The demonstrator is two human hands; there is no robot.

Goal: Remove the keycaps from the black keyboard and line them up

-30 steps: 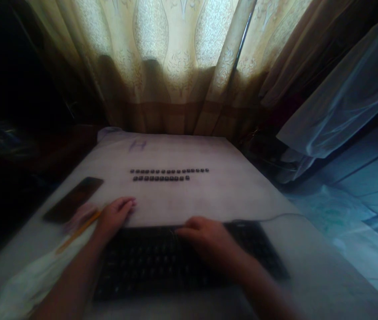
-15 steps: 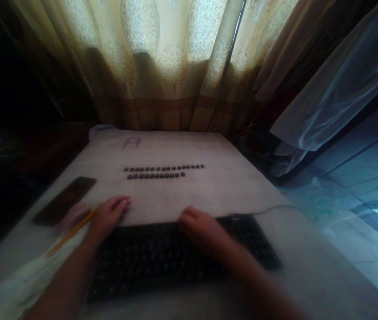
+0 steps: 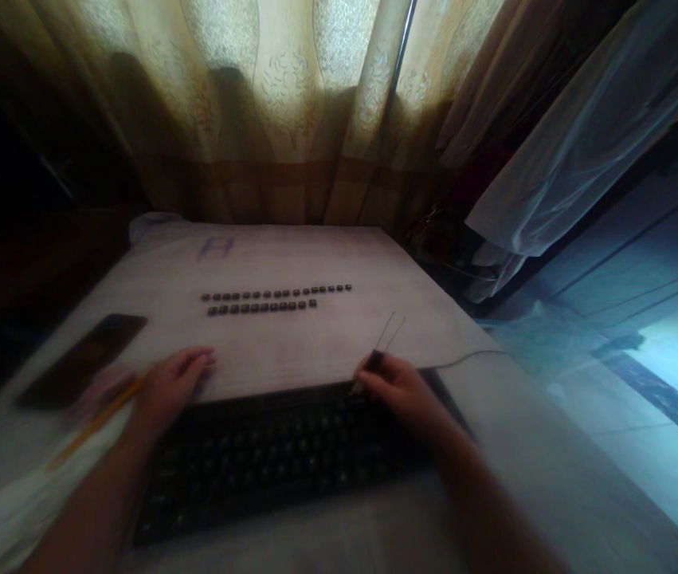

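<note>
Stood there and counted: 1 keyboard (image 3: 243, 462), 1 phone (image 3: 92, 352), 1 orange stick (image 3: 96, 422), 1 wire tool (image 3: 376, 361), plus 2 rows of loose keycaps (image 3: 205, 297). Got 16 in the back row (image 3: 277, 294), 11 in the front row (image 3: 264, 307).

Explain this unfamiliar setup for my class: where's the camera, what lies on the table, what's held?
No machine here: a person works bare-handed, seen by a camera worn on the head, looking forward and down. On the table lie a dark keyboard, two rows of small dark pieces resembling keycaps, a flat phone-like object and an orange stick. The right hand, at the keyboard, has a small tool with two thin wires in its grip. The left hand is by the keyboard's far left corner; whether it holds anything is unclear.
</note>
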